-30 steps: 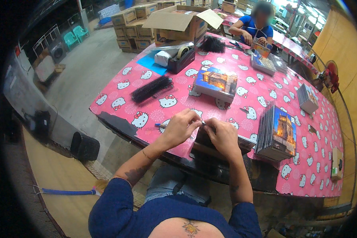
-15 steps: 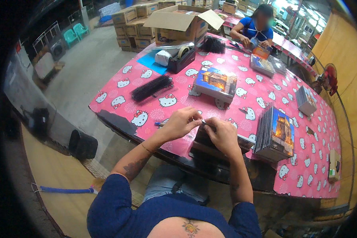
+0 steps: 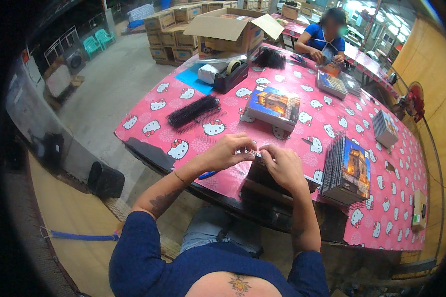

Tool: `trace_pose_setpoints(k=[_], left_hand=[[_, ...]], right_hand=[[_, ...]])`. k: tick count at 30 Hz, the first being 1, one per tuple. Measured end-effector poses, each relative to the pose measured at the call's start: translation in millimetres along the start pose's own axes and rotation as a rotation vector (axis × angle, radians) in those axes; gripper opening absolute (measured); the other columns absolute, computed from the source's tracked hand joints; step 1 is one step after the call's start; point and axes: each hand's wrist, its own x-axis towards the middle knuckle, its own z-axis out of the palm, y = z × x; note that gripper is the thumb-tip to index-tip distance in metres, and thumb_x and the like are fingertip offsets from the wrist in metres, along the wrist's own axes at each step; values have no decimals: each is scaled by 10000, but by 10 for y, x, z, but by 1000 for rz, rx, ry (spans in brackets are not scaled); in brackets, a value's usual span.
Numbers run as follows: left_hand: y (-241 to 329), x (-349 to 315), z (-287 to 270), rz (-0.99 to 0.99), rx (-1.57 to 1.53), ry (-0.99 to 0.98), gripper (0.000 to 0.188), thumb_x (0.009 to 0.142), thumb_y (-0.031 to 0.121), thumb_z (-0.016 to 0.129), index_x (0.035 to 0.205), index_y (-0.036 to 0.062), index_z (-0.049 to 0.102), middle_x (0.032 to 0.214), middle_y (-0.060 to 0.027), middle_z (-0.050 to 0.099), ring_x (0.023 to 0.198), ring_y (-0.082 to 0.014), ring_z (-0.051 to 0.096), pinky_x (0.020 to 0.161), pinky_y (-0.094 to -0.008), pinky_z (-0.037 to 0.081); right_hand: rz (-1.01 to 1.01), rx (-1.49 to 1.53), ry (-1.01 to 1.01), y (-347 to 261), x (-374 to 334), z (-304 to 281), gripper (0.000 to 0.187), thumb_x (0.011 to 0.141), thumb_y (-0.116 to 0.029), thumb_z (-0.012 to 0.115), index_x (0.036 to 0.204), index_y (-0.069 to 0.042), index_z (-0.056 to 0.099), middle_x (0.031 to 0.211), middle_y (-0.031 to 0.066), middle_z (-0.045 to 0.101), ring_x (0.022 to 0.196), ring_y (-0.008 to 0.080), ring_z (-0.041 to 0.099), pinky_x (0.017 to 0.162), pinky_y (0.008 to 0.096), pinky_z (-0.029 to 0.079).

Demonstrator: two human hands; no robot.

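1. The left hand (image 3: 237,150) comes in over the near edge of the tabletop (image 3: 220,187), thumb and forefinger bent toward each other beside a thin, pale strip (image 3: 253,152). Whether they pinch it cannot be told.

2. The right hand (image 3: 282,166) lies over the top of a dark block (image 3: 263,173), fingers bent and thumb toward the left hand. Its fingertips are partly hidden, so its grip cannot be told.

3. The dark block stands at the near edge, between the forearms; the thin strip lies at its upper left end, between the two hands.

4. For this fine fingertip work, a light, even touch is probably best, with the right hand steadying the block and the left guiding the strip. Pressing hard might bend it.

5. Nearby, a bundle of black wire spines (image 3: 193,111) lies beyond the left hand; a stack of wire-bound booklets (image 3: 346,171) stands right of the right hand. Elbow room on that side seems worth guarding, lest the stack be knocked.
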Motion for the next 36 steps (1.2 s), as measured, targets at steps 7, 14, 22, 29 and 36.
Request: trace_pose_setpoints(k=[7, 14, 22, 29, 36], left_hand=[[-57, -9, -35, -35, 17, -37, 216, 843, 149, 751, 990, 21, 656, 890, -151, 666, 839, -306, 658, 742, -403, 510], [-27, -35, 43, -26, 103, -93, 220, 899, 239, 697, 1008, 53, 650, 919, -140, 653, 845, -340, 651, 744, -436, 513], [-120, 45, 169, 55, 192, -120, 261, 928, 280, 677, 1075, 69, 627, 989, -112, 616, 800, -317, 628, 714, -414, 515], [17, 119, 432, 51, 681, -6, 699, 939, 546, 543, 1460, 97, 423, 1399, -188, 461, 1298, -377, 465, 1013, -555, 386], [-120, -524, 948, 140, 756, 294, 776, 962, 492, 550, 1504, -12, 313, 1573, -209, 288, 1464, -403, 261, 1165, -653, 85]], right_hand=[[-92, 61, -20, 152, 3, 107, 267, 928, -299, 623, 1071, -103, 734, 854, 191, 700, 808, 385, 671, 715, 492, 510], [-90, -165, 144, 73, -338, -20, 277, 939, -317, 623, 1133, -134, 699, 1006, 138, 707, 835, 337, 693, 708, 455, 537], [-77, -246, 66, 180, -349, 16, 203, 962, -250, 577, 1076, -121, 685, 981, 108, 676, 817, 336, 679, 671, 463, 527], [-115, -180, 98, 289, -240, 0, 191, 959, -251, 572, 1007, -114, 697, 884, 109, 667, 805, 338, 676, 676, 465, 527], [-75, -220, 108, 268, -248, 57, 206, 964, -272, 570, 987, -106, 692, 888, 106, 665, 799, 330, 677, 682, 456, 532]])
